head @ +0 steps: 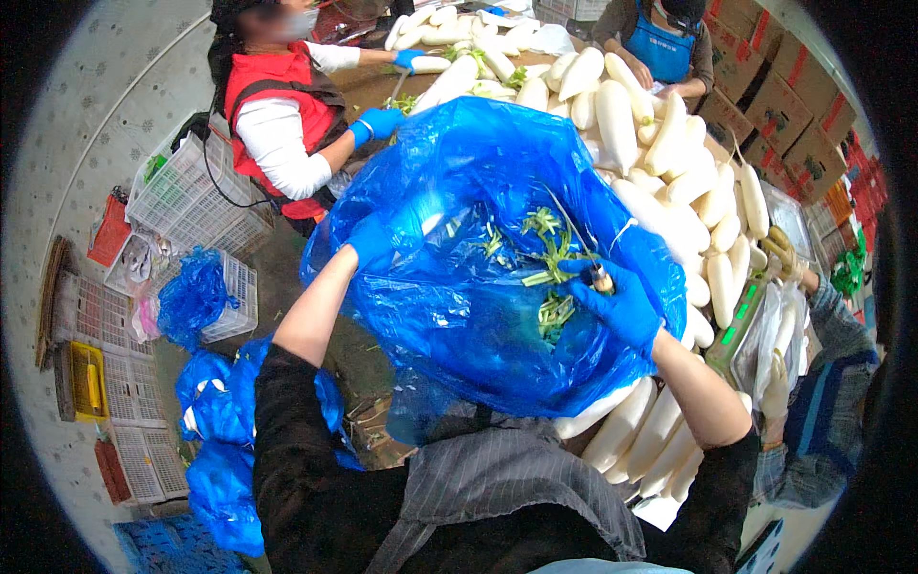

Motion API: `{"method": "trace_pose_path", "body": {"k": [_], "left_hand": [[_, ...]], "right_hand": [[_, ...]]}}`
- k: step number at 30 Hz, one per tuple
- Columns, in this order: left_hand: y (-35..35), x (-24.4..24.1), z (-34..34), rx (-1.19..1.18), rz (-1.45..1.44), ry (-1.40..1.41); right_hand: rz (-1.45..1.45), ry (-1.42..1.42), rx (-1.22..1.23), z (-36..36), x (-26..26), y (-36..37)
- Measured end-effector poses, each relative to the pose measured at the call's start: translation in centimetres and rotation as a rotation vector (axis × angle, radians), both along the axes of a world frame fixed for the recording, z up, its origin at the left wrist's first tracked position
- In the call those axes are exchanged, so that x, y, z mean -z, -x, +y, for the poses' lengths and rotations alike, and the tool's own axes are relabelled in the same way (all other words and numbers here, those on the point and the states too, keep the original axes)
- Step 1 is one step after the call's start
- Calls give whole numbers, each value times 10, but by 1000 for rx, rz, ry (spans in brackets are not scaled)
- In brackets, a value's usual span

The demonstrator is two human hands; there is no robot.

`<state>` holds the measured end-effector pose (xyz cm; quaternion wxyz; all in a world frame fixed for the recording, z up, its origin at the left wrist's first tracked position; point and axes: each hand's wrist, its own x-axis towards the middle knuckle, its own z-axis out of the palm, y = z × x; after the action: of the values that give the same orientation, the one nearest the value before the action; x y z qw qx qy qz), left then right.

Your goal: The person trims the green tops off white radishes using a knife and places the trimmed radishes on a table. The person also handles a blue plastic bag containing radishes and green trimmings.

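Note:
In front of me a large blue plastic bag [459,316] stands wide open, with cut green radish tops [552,251] and pale scraps lying inside. My left hand [384,240], in a blue glove, is at the bag's left side, partly behind or under its film; whether the fingers grip it cannot be told. My right hand [617,301], also blue-gloved, is closed around the wooden handle of a knife [602,280] over the bag's right side. The thin blade points up and away, beside the greens. White radishes [617,129] are heaped behind and to the right of the bag.
A co-worker in a red vest [265,93] holds a knife at the left of the table. Another in a blue apron [663,54] stands at the far side; a third's gloved hands are by a green scale [735,330] at right. White crates [237,287] and filled blue bags [222,495] stand left.

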<state>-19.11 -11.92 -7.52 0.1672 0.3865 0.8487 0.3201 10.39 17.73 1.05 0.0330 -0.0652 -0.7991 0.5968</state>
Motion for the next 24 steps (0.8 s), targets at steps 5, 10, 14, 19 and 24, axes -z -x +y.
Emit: {"method": "trace_pose_path", "body": {"k": [5,10,14,19,24], "left_hand": [[-69,-58,10,154,14,-142],[-123,-75,20,35,299,-149],[-143,-89,22,-24,295,-214],[-122,-84,-2,-149,-37,-375],[-115,-99,14,126,-1178,-1257]], "right_hand": [[-230,104,73,-15,-13,24],[144,51,103,-40,-9,48],[-10,52,134,-29,-8,77],[-118,-8,222,14,50,82],[-101,13,143,4,26,67]]}}
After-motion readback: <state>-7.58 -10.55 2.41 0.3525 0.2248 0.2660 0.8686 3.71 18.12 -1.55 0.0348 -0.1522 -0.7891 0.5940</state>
